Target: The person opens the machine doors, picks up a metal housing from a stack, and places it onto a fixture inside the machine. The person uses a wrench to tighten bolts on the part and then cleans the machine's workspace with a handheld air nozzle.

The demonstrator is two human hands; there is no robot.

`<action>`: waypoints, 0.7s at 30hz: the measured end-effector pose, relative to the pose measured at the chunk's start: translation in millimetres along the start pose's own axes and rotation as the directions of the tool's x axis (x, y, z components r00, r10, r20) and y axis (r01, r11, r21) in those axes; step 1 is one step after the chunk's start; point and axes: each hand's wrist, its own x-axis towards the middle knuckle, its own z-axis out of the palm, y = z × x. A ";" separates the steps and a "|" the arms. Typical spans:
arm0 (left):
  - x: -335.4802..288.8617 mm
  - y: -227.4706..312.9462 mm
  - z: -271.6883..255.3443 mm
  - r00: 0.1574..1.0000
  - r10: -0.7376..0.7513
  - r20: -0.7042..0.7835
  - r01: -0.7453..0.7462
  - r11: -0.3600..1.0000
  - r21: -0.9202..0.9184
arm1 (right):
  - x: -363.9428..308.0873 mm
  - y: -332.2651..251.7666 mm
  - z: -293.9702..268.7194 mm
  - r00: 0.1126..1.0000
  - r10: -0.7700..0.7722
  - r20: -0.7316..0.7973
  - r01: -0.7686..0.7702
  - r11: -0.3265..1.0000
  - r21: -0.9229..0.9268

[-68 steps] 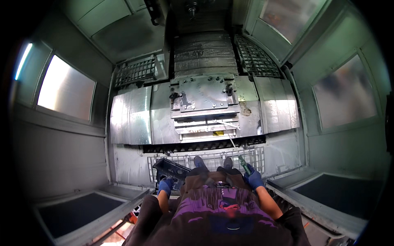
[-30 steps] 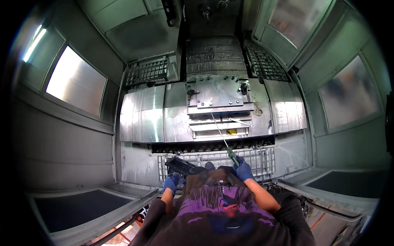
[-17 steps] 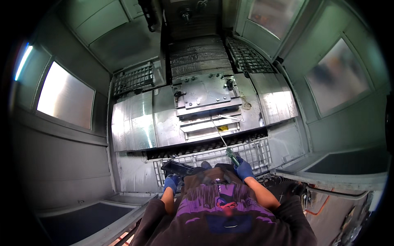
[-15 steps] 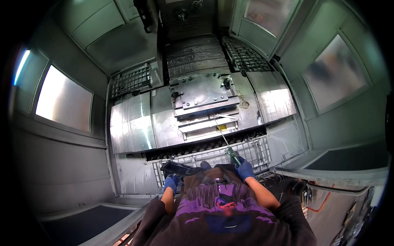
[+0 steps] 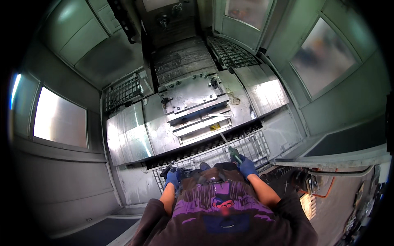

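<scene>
My right hand (image 5: pixel 246 166), in a blue glove, is closed around the handle of a green-handled tool with a long thin metal shaft (image 5: pixel 225 139). Its shaft points away from me, over the front edge of the machine table. In a matching glove, my left hand (image 5: pixel 172 176) grips a dark oblong object (image 5: pixel 165 171), whose kind I cannot make out. Ahead lies a flat metal plate (image 5: pixel 195 97) with several bolts, mounted on the machine table (image 5: pixel 158 123). A thin bright hand tool (image 5: pixel 219 115), possibly a wrench, rests in front of the plate.
Below the table's front edge runs a metal grating (image 5: pixel 256 143). Sloped metal covers (image 5: pixel 129 131) flank the table. Grey enclosure walls with windows (image 5: pixel 61 117) stand on both sides. A spindle (image 5: pixel 163 20) shows at the back. An open door edge (image 5: pixel 340 164) is on my right.
The view has turned, so the machine sits tilted and further left. The long shaft has drawn back from the bolted plate toward the table's front edge. The dark object has swung within my left hand.
</scene>
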 end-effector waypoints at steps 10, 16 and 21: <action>-20.2 -3.6 -14.8 0.995 0.029 -0.100 -0.013 0.988 0.152 | 15.0 -36.2 36.8 0.994 0.037 0.102 -0.025 0.993 -0.112; 15.4 -80.2 -71.3 0.915 0.404 0.010 -0.339 0.754 0.563 | 29.1 -34.0 31.7 0.998 0.059 0.024 -0.058 0.998 -0.031; -8.8 -77.6 -68.2 0.897 0.404 0.180 -0.423 0.665 0.615 | 37.0 -34.0 14.1 0.996 0.092 -0.021 -0.092 0.996 -0.015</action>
